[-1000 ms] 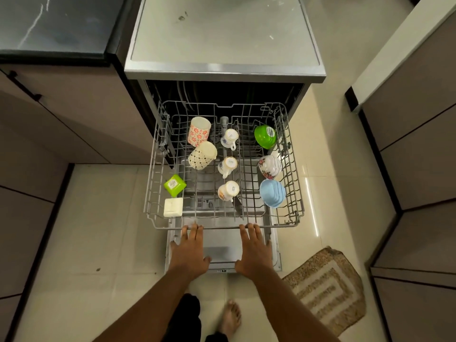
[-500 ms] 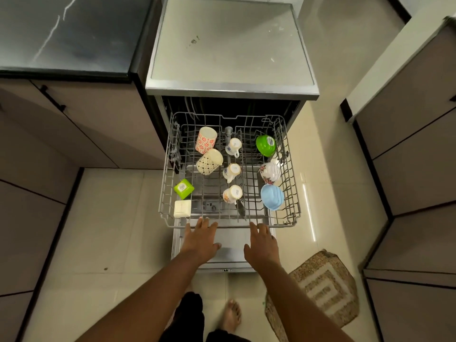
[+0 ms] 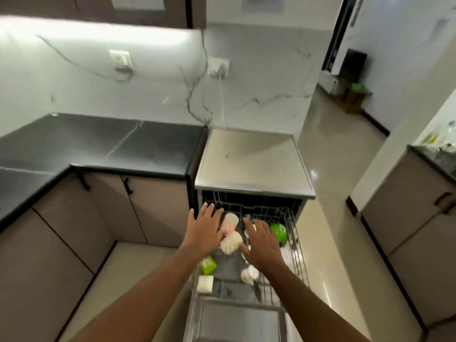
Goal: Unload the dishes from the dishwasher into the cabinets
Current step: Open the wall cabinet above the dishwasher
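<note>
from the head camera, the dishwasher (image 3: pixel 251 166) stands open at the end of the dark counter (image 3: pixel 98 146), and its wire rack (image 3: pixel 299 257) is pulled out toward the person. both arms reach over the rack. the left hand (image 3: pixel 203 229) is spread out flat with straight fingers, above the far left part of the rack, and it holds nothing. the right hand (image 3: pixel 262 243) is spread wide too, near the middle, and it holds nothing. between the hands sit two cups, a pink one (image 3: pixel 229 222) farther away and a dotted one (image 3: pixel 230 241) nearer. a green bowl (image 3: pixel 278 232) is on the right side. a green box (image 3: pixel 208 265) and a white box (image 3: pixel 204 283) sit at the near left. one more small cup (image 3: pixel 249 274) lies near the right wrist. the picture is blurry.
</note>
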Available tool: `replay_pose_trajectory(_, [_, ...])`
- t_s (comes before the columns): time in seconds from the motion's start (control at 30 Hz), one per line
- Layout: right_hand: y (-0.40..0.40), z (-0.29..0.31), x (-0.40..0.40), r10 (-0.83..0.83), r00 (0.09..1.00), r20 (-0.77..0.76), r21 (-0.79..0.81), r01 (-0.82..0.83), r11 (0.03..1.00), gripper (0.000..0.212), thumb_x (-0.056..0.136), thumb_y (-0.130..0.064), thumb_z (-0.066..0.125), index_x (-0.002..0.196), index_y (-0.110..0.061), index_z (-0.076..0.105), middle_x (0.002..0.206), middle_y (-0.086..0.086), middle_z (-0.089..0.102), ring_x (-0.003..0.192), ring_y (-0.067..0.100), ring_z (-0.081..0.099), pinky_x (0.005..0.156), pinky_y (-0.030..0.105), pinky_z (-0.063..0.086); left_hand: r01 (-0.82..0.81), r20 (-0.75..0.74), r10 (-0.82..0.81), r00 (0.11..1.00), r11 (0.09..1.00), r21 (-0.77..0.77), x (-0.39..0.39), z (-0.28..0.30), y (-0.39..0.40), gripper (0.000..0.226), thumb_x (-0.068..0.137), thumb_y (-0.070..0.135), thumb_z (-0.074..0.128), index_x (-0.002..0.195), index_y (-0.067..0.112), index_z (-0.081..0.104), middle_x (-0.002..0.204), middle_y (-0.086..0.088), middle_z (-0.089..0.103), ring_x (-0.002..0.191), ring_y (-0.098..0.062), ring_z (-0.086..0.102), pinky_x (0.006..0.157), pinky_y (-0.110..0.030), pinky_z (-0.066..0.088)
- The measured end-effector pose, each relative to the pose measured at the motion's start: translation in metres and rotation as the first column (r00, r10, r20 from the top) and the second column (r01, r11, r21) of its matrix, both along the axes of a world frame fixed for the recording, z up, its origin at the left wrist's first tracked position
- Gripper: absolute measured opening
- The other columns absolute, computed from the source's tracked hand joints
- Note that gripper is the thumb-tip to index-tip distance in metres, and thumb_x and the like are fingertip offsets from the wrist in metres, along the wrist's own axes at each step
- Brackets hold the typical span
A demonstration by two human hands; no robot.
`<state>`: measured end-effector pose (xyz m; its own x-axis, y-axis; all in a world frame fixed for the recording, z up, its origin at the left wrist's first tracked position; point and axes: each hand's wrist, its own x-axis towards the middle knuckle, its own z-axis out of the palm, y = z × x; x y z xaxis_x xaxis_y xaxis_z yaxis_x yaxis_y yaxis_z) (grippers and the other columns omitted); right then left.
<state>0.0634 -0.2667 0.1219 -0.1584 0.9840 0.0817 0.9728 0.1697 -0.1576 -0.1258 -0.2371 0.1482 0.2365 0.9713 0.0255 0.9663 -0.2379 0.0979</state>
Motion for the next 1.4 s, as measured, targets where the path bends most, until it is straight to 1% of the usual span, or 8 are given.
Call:
replay_pose_trajectory(0.17, [0.042, 0.08, -0.052, 0.069, 0.998, 0.011, 0.212, -0.07, 0.975, 0.074, 0.092, -0.055, 0.053, 0.154, -0.021, 0.03, 0.147, 0.007, 0.043, 0.136, 0.028, 0.041, 0.107, 0.043, 0.04, -0.061, 0.05, 0.051, 0.997, 0.971, 0.23, -0.063, 0.096, 0.029, 0.07, 0.094, 0.052, 0.048, 0.153, 0.024, 0.023, 0.162, -0.006, 0.019, 0.152, -0.024, 0.007, 0.12, -0.055, 0.013])
replay_pose_trajectory(0.43, [0.103, 0.152, -0.171, 0.131, 0.99, 0.057, 0.448, -0.143, 0.882, 0.076, 0.085, -0.057, 0.061, 0.148, -0.019, 0.04, 0.139, 0.01, 0.05, 0.128, 0.03, 0.049, 0.096, 0.045, 0.048, -0.129, 0.076, 0.106, 0.991, 0.888, 0.442, -0.189, 0.149, 0.055, 0.079, 0.094, 0.055, 0.046, 0.156, 0.022, 0.01, 0.164, -0.005, 0.013, 0.152, -0.024, 0.004, 0.12, -0.054, 0.015])
replay_pose_trajectory(0.63, [0.149, 0.209, -0.299, 0.152, 0.986, 0.073, 0.547, -0.167, 0.82, 0.076, 0.085, -0.063, 0.057, 0.146, -0.021, 0.038, 0.136, 0.007, 0.049, 0.125, 0.029, 0.049, 0.095, 0.044, 0.046, -0.165, 0.026, 0.184, 0.983, 0.796, 0.583, -0.329, 0.212, 0.088, 0.08, 0.083, 0.052, 0.066, 0.149, 0.018, 0.036, 0.153, -0.011, 0.039, 0.146, -0.031, 0.029, 0.11, -0.059, 0.03])
replay_pose_trajectory(0.8, [0.172, 0.248, -0.366, 0.161, 0.987, 0.009, 0.614, -0.133, 0.778, 0.074, 0.09, -0.062, 0.052, 0.15, -0.022, 0.035, 0.146, 0.008, 0.044, 0.136, 0.028, 0.04, 0.105, 0.048, 0.041, -0.177, -0.007, 0.231, 0.973, 0.761, 0.624, -0.407, 0.245, 0.101, 0.08, 0.09, 0.058, 0.054, 0.154, 0.019, 0.027, 0.158, -0.01, 0.031, 0.149, -0.029, 0.021, 0.114, -0.057, 0.024])
replay_pose_trajectory(0.97, [0.197, 0.294, -0.413, 0.172, 0.983, 0.058, 0.689, -0.164, 0.706, 0.074, 0.089, -0.059, 0.057, 0.149, -0.02, 0.038, 0.146, 0.011, 0.046, 0.135, 0.031, 0.044, 0.105, 0.05, 0.042, -0.249, 0.086, 0.253, 0.964, 0.728, 0.638, -0.46, 0.277, 0.113, 0.079, 0.088, 0.06, 0.055, 0.152, 0.018, 0.031, 0.157, -0.01, 0.033, 0.148, -0.029, 0.024, 0.113, -0.058, 0.025])
replay_pose_trajectory(1.13, [0.231, 0.328, -0.458, 0.185, 0.978, 0.096, 0.72, -0.197, 0.666, 0.073, 0.087, -0.059, 0.059, 0.146, -0.02, 0.041, 0.145, 0.01, 0.048, 0.133, 0.032, 0.046, 0.104, 0.051, 0.043, -0.316, 0.168, 0.275, 0.947, 0.7, 0.64, -0.5, 0.287, 0.127, 0.077, 0.091, 0.059, 0.05, 0.154, 0.021, 0.025, 0.161, -0.007, 0.025, 0.15, -0.026, 0.017, 0.116, -0.054, 0.021])
replay_pose_trajectory(1.33, [0.285, 0.344, -0.509, 0.199, 0.976, 0.086, 0.76, -0.193, 0.62, 0.07, 0.082, -0.054, 0.066, 0.14, -0.018, 0.049, 0.136, 0.011, 0.055, 0.125, 0.032, 0.053, 0.097, 0.05, 0.047, -0.336, 0.138, 0.328, 0.935, 0.684, 0.647, -0.55, 0.287, 0.167, 0.076, 0.081, 0.055, 0.068, 0.142, 0.014, 0.049, 0.146, -0.012, 0.05, 0.138, -0.031, 0.044, 0.102, -0.058, 0.041])
replay_pose_trajectory(1.4, [0.305, 0.346, -0.52, 0.209, 0.976, 0.068, 0.777, -0.183, 0.602, 0.071, 0.08, -0.053, 0.069, 0.139, -0.017, 0.05, 0.135, 0.011, 0.056, 0.123, 0.032, 0.054, 0.096, 0.05, 0.048, -0.338, 0.128, 0.341, 0.931, 0.677, 0.654, -0.56, 0.291, 0.186, 0.075, 0.084, 0.055, 0.065, 0.143, 0.012, 0.047, 0.148, -0.012, 0.047, 0.14, -0.03, 0.04, 0.104, -0.057, 0.038])
